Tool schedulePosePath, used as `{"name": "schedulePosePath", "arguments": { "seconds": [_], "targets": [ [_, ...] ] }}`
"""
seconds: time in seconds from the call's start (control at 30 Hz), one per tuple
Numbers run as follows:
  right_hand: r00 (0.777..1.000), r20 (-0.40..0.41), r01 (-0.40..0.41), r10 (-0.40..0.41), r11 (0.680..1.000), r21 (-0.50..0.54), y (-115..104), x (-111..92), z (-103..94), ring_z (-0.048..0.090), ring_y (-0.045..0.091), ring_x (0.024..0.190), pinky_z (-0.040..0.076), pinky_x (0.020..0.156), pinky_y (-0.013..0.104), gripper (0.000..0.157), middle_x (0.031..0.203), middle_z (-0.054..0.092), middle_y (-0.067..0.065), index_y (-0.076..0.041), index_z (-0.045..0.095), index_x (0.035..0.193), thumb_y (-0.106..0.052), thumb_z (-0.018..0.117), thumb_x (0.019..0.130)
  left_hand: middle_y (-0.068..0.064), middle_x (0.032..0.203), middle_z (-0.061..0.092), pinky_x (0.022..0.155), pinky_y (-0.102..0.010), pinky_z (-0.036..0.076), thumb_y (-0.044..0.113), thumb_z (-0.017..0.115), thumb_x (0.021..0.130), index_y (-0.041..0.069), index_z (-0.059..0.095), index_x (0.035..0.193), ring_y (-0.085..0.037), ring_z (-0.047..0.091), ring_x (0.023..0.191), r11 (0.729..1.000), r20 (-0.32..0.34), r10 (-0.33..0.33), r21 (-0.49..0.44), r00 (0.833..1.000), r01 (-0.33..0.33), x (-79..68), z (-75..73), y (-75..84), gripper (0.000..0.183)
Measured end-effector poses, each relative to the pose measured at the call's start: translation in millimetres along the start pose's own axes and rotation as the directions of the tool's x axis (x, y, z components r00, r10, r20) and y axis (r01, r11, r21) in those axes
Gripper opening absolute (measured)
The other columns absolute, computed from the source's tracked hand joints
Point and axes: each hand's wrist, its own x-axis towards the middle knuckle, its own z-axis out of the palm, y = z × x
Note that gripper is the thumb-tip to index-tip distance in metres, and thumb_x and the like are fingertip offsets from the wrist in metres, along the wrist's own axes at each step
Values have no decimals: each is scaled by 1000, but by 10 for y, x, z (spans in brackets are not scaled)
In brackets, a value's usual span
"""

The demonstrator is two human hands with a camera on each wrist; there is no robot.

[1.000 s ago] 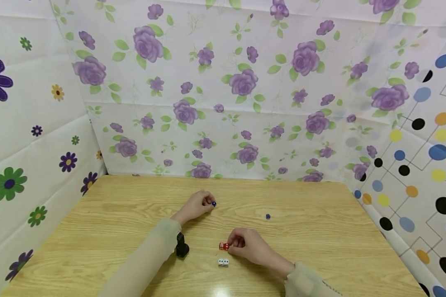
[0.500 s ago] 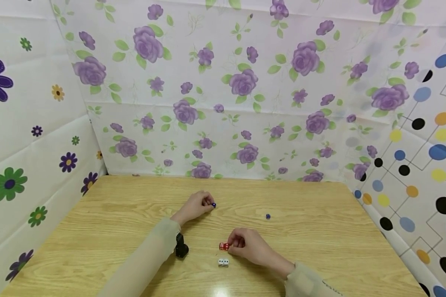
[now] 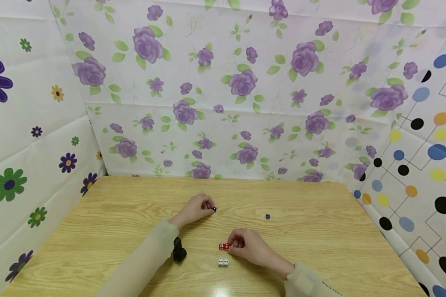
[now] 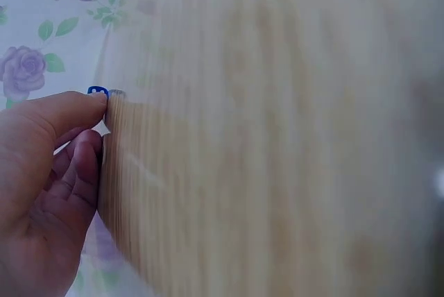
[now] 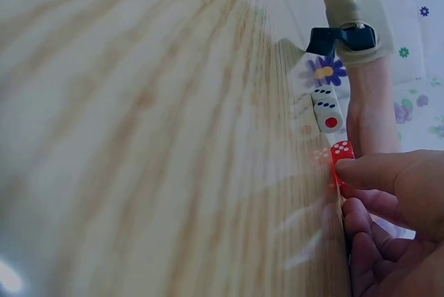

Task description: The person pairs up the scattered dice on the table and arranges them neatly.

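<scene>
In the head view my left hand (image 3: 195, 208) pinches a blue die (image 3: 214, 209) over the back middle of the table; the left wrist view shows the blue die (image 4: 98, 91) at the tip of the thumb. My right hand (image 3: 253, 248) has thumb and fingers at the right end of two red dice (image 3: 224, 246) that sit side by side. In the right wrist view a red die (image 5: 340, 150) is pinched by the thumb, low at the tabletop. Two white dice (image 3: 223, 262) stand together just in front of the red pair.
Another blue die (image 3: 268, 216) lies to the right, farther back than the right hand. A black camera mount (image 3: 179, 250) is strapped at the left wrist. Patterned cloths (image 3: 223, 123) wall in the wooden table (image 3: 312, 222) at the back and sides.
The left hand has moved slightly toward the front with the blue die. The right hand and the red dice have stayed put.
</scene>
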Motion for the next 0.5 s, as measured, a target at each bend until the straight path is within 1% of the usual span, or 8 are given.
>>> {"name": "schedulePosePath", "arguments": {
  "seconds": [0.17, 0.3, 0.5],
  "targets": [
    [1000, 0, 1, -1, 1000, 11, -4, 1, -1, 52, 0, 67, 46, 61, 18, 9, 77, 60, -8, -18, 68, 90, -16, 76, 86, -3, 86, 60, 68, -21, 45, 10, 71, 90, 9, 67, 93, -8, 52, 75, 1000, 3, 18, 0, 1000, -18, -38, 23, 33, 6],
    [1000, 3, -7, 7, 1000, 17, -2, 3, -4, 52, 1, 66, 46, 60, 19, 9, 76, 60, -7, -18, 69, 91, -17, 76, 86, -4, 85, 60, 66, -21, 45, 9, 72, 89, 8, 67, 92, -9, 52, 74, 999, 12, 33, -3, 999, -33, -83, 45, 77, 6],
    [1000, 4, -6, 6, 1000, 17, -6, -1, -1, 52, 1, 66, 46, 61, 19, 9, 76, 60, -7, -17, 68, 91, -17, 76, 86, -2, 85, 60, 65, -20, 44, 9, 72, 89, 8, 66, 92, -8, 51, 74, 999, 31, 35, -3, 999, -35, -154, 75, 123, 7]
  ]
}}
